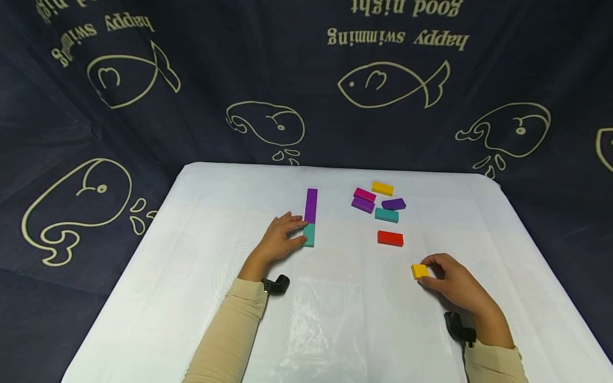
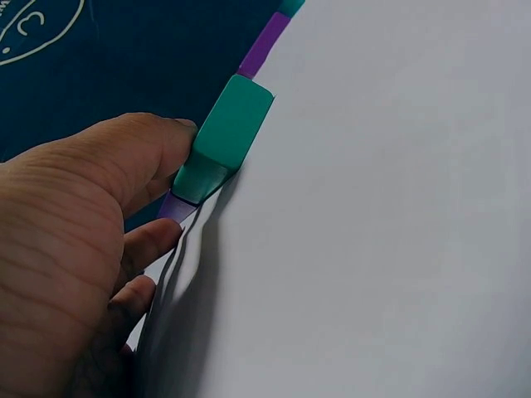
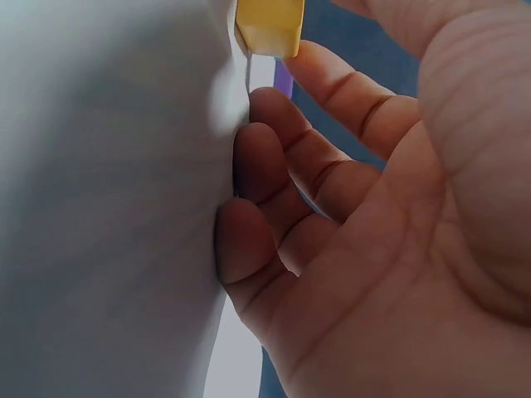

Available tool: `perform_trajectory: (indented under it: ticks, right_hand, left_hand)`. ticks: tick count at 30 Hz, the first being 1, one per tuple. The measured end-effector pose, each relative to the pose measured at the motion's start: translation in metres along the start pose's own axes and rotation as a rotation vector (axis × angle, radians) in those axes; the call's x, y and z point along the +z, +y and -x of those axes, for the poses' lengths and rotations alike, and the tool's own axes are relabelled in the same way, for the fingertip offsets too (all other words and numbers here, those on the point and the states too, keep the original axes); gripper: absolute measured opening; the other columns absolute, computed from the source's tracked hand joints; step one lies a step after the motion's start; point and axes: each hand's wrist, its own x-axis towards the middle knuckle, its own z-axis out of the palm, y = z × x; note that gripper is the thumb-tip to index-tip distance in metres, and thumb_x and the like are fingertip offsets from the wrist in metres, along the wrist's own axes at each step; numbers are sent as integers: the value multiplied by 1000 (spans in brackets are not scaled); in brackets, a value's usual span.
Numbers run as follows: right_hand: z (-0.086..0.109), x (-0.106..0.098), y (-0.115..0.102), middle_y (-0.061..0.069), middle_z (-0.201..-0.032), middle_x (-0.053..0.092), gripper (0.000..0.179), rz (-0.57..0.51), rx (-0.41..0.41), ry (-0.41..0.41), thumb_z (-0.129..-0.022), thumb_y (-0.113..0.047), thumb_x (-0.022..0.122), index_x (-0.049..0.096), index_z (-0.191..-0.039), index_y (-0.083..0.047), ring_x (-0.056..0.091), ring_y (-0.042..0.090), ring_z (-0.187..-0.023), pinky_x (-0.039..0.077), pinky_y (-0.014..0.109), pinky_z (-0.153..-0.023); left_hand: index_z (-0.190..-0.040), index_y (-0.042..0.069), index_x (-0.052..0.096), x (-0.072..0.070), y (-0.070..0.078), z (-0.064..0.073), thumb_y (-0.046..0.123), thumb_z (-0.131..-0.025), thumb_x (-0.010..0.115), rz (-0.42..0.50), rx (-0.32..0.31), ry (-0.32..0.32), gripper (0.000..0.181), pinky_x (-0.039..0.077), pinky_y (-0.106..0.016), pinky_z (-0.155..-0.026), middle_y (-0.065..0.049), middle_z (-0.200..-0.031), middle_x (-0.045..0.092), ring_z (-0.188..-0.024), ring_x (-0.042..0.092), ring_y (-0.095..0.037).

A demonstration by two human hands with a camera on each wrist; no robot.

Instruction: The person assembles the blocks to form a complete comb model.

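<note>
The right hand (image 1: 452, 279) pinches a small yellow block (image 1: 419, 271) between thumb and fingers, a narrow hold, near the right side of a white-covered table (image 1: 335, 319). The left hand (image 1: 278, 239) lies with its digits loosely bent, touching the left side of a row made of a teal block (image 1: 309, 236) and a purple strip (image 1: 311, 206). The yellow block could twist or slip, since the fingertips take only its edges; a sideways push from the left thumb could knock the teal block out of line. The row's long axis runs almost straight away from the person, teal end nearest, purple end farthest. The yellow block looks nearly square from above, partly covered by the fingers, so its long axis cannot be told.
</note>
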Motion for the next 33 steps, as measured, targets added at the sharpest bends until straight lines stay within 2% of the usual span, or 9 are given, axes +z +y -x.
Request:
perform_trajectory:
  ticks: [4,17,21,25,33]
  right_hand:
    - [1,-1,0,17,-118,59,37,-6,-12,-5,-87,-13,74,60,-119,1,54,31,-103,49,51,-94]
    - [0,-2,-3,13,-111,63,30,-8,13,-17,-88,-11,71,60,-115,-3,56,28,-97,52,49,-90]
    - [-2,-3,-8,9,-104,62,30,-8,2,-20,-89,-12,72,61,-117,-4,54,25,-93,54,36,-82]
    - [-6,-2,-16,4,-98,61,29,-14,-62,-8,-89,-10,72,62,-115,-4,53,22,-89,52,24,-74]
    - [-22,9,-44,3,-98,61,25,-41,-125,-24,-89,-9,72,62,-112,-6,55,21,-89,53,25,-74]
  left_hand:
    - [-135,12,62,0,0,0,28,-92,68,0,5,4,47,10,-56,-119,-12,-144,53,-145,29,-34]
    - [-135,13,63,0,1,2,28,-92,69,20,-3,8,46,10,-55,-119,-11,-144,53,-146,28,-34]
    - [-135,13,63,0,1,1,28,-92,68,14,1,8,46,10,-56,-119,-11,-144,52,-146,28,-34]
    - [-135,12,63,0,0,1,29,-92,68,6,4,8,46,11,-56,-119,-11,-145,52,-146,29,-34]
    - [-134,11,63,-1,0,2,27,-92,69,6,25,13,46,12,-58,-118,-12,-144,53,-145,29,-35]
